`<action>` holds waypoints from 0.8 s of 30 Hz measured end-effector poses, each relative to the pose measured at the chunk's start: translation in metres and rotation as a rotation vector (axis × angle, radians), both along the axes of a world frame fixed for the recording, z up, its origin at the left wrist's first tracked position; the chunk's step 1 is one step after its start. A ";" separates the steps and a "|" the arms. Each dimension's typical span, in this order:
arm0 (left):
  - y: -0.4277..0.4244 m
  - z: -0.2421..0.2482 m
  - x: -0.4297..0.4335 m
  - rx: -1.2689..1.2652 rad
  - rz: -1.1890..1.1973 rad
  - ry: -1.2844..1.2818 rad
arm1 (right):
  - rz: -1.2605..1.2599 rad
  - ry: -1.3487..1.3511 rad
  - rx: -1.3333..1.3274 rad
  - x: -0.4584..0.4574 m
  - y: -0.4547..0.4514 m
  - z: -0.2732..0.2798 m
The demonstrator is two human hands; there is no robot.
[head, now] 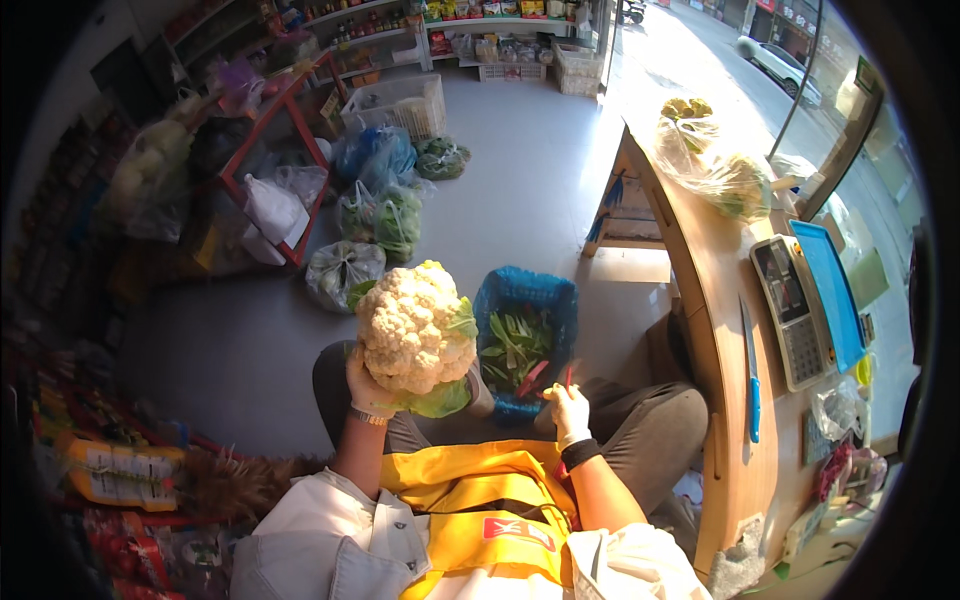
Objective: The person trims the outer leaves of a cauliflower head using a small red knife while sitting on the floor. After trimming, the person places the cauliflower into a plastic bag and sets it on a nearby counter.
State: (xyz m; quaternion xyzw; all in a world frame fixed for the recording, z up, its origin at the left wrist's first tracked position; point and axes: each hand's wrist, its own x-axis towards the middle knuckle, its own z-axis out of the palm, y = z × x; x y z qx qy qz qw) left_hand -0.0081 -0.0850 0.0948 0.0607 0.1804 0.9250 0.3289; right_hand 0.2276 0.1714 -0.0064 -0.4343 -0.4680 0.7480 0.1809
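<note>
A large head of cauliflower [416,330] with a few green leaves rests in my left hand [371,386], which grips it from the lower left. My right hand [568,412], apart from it and closed, holds a slim red-handled tool [569,375]; its kind cannot be told. Between my knees, on the floor, stands a blue plastic basket [574,300] with cut green leaves [517,337] and a red object [532,378] inside. A yellow apron [480,469] covers my lap.
At right a wooden counter [724,330] bears a blue-handled knife [754,397], a weighing scale [791,307] and bagged vegetables [731,180]. Bags of greens [397,217] and a white crate [435,105] stand on the floor ahead. A red-framed rack [232,165] is at left.
</note>
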 end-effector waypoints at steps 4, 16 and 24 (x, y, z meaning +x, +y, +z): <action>-0.016 0.039 -0.023 -0.066 0.170 0.019 | 0.030 -0.039 0.018 -0.001 -0.002 -0.001; -0.047 0.069 -0.101 -0.021 0.384 0.156 | 0.008 -0.062 0.086 -0.004 -0.006 -0.003; -0.045 0.054 -0.099 -0.029 0.395 0.082 | 0.075 -0.096 0.107 -0.007 -0.005 -0.005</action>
